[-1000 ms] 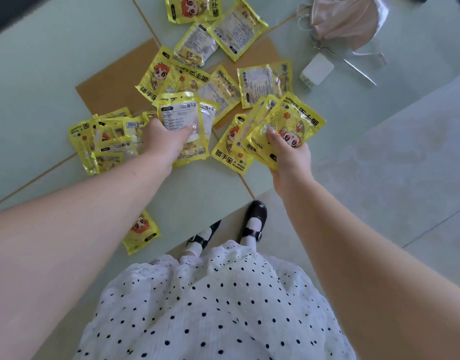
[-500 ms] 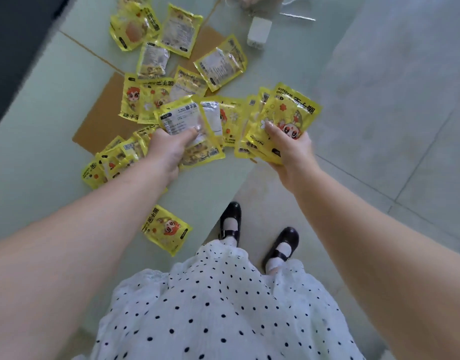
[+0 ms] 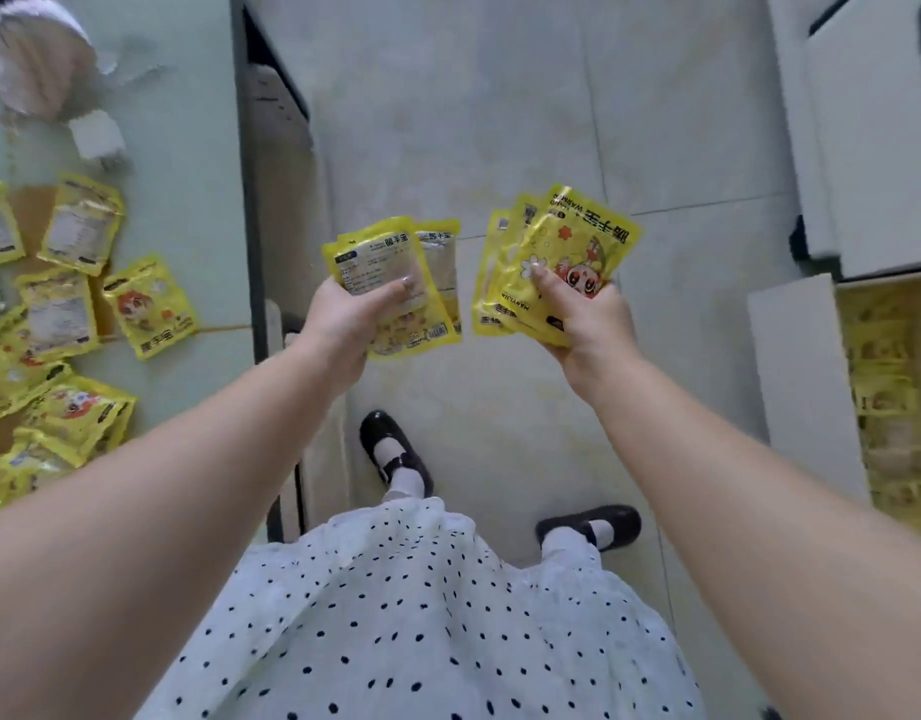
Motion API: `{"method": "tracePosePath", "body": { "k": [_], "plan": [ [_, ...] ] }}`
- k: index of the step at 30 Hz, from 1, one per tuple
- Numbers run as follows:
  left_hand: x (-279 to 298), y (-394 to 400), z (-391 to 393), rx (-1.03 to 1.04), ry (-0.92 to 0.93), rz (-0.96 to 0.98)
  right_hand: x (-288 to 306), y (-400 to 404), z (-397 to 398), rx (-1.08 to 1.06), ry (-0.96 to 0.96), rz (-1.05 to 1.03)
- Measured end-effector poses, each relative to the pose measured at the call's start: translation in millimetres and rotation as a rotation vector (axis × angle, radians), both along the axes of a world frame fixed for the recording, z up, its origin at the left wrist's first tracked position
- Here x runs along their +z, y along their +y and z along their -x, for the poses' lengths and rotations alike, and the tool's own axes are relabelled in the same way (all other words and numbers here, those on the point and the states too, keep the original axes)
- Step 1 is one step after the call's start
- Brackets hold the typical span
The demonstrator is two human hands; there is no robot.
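Left hand [image 3: 344, 324] grips a fanned stack of yellow packets [image 3: 396, 267], thumb pressed across the printed back of the top one and fingers curled beneath. The right hand [image 3: 588, 314] grips a second stack [image 3: 567, 241] the same way, cartoon fronts up, thumb on the top packet. Both stacks are held in the air over the tiled floor [image 3: 474, 122]. The left one is just past the table's edge, and the right one is well out from it, between the table and the carton.

The pale green table [image 3: 198, 148] fills the person's left side. A dotted dress [image 3: 422, 615] covers the bottom of the view. An open carton [image 3: 796, 366] stands on the floor at the person's right, with rows of packed packets [image 3: 884, 387] inside.

A cardboard sheet [image 3: 29, 205] lies on the table, back from the edge. Loose packets [image 3: 151, 304] are scattered over it and beside it, some face up and some back up, the nearest close to the table's edge. A pale cloth [image 3: 32, 54] sits toward the table's far corner.

Two black shoes [image 3: 390, 449] stand apart on the floor, one just beside the table's edge. A small white block [image 3: 97, 135] rests on the table just beside the cloth.
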State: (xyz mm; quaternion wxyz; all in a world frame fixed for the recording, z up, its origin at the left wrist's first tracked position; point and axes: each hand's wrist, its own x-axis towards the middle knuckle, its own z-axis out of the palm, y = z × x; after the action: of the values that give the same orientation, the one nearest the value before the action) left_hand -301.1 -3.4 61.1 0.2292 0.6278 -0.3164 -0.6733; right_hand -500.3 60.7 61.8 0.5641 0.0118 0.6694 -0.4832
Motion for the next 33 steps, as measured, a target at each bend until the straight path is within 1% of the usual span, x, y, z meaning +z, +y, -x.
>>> {"method": "tracePosePath", "body": {
  "k": [5,10,14,18,22,26,29,33],
  "plan": [
    [8.6,72.5,148.7,-0.262,0.025,0.008,19.1,116.6,127.5,-0.290,0.040,-0.006],
    [18.7,168.0,283.1,-0.429,0.030,-0.014,37.7,236.5,233.1,-0.539,0.054,0.000],
    [22.8,229.9,370.3,-0.550,0.029,-0.036,39.0,321.0,295.3,-0.721,0.035,-0.015],
    [15.6,268.8,438.2,-0.684,-0.001,-0.034,17.9,388.0,336.0,-0.865,-0.001,-0.022],
    [-6.9,288.3,489.4,-0.778,-0.032,-0.012,-14.1,432.4,359.2,-0.938,-0.042,-0.028],
    [-43.3,292.8,532.5,-0.851,-0.075,0.000,-58.0,455.4,377.4,-0.997,-0.049,-0.055],
    [-78.2,289.7,564.1,-0.881,-0.088,0.007,-92.2,458.8,395.4,-1.043,-0.074,-0.026],
    [-134.9,272.9,610.5,-0.950,-0.093,0.008,-147.2,440.2,426.2,-1.098,-0.091,0.011]
  ]
}}
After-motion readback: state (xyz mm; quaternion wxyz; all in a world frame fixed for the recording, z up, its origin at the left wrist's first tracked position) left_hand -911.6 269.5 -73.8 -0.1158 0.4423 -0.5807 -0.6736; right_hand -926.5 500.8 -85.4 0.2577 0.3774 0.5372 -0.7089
